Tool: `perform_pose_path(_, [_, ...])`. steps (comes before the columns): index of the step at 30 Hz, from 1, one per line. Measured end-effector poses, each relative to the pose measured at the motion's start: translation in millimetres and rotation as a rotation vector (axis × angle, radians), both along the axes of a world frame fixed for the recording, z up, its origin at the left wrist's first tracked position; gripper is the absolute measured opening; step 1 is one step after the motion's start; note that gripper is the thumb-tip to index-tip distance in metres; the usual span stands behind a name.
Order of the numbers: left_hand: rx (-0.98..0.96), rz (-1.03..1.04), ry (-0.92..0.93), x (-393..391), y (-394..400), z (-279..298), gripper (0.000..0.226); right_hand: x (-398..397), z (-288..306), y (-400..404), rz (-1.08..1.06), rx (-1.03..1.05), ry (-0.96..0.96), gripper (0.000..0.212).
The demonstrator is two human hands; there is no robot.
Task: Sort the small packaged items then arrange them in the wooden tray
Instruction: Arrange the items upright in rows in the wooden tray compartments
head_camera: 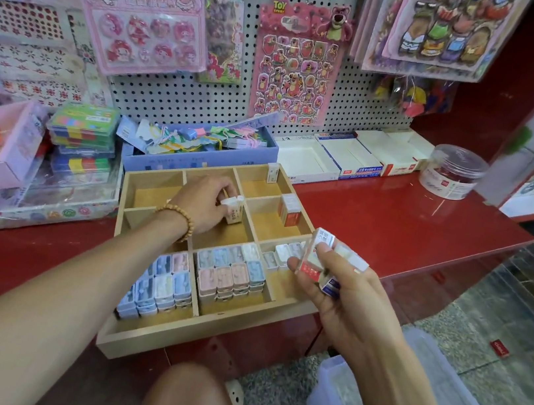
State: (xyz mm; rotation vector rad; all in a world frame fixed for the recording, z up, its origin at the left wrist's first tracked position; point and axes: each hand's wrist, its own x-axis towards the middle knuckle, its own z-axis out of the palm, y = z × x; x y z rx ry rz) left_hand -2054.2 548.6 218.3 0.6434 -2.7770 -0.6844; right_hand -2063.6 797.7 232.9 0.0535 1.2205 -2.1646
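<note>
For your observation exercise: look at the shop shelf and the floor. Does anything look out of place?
Yes. A small red packet lies alone on the speckled floor, right of the wooden tray, apart from the other items. The tray also overhangs the red shelf edge at its near side.

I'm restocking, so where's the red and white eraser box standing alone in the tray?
The red and white eraser box stands upright in the wooden tray, right column, second compartment from the back, right of the left hand.
</note>
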Motion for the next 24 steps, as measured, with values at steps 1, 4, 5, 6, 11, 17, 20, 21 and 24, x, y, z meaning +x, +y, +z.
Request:
perform_pose_path(1, [0.002, -0.001, 0.009, -2.0, 0.0, -2.2, 0.018, -0.5, -0.4, 1.0, 0.015, 0.023, 0.035, 0.022])
perform_pose_path(4, [-0.017, -0.013, 0.042, -7.6, 2.4, -5.7, 0.02, -2.1, -1.3, 2.5, 0.033, 0.086, 0.123, 0.041])
perform_pose_path(5, [-0.045, -0.019, 0.048, -8.8, 3.4, -5.9, 0.021, -2.7, -1.9, 2.8, 0.035, 0.096, 0.14, 0.043])
perform_pose_path(6, [-0.076, -0.028, 0.056, -10.0, 3.9, -6.2, 0.021, -3.2, -2.8, 3.0, 0.039, 0.104, 0.155, 0.043])
perform_pose_path(11, [-0.157, -0.02, 0.001, -9.6, 5.8, 0.6, 0.024, -4.2, -3.4, -0.7, 0.071, 0.154, 0.213, 0.045])
perform_pose_path(17, [0.043, -0.215, 0.171, -3.5, 44.5, 38.4, 0.031, -16.0, 2.0, -15.1, 0.083, 0.214, 0.281, 0.024])
perform_pose_path(20, [0.462, -0.355, 0.075, -2.4, 58.4, 54.2, 0.02, -24.0, 6.3, -22.4, 0.093, 0.266, 0.326, 0.009])
perform_pose_path(21, [0.53, -0.386, 0.05, -3.5, 58.3, 55.0, 0.014, -26.5, 7.8, -24.5, 0.1, 0.265, 0.336, 0.007])
perform_pose_path(24, [0.718, -0.37, 0.033, -11.9, 52.8, 52.1, 0.008, -35.1, 10.5, -27.6, 0.081, 0.186, 0.276, 0.007])
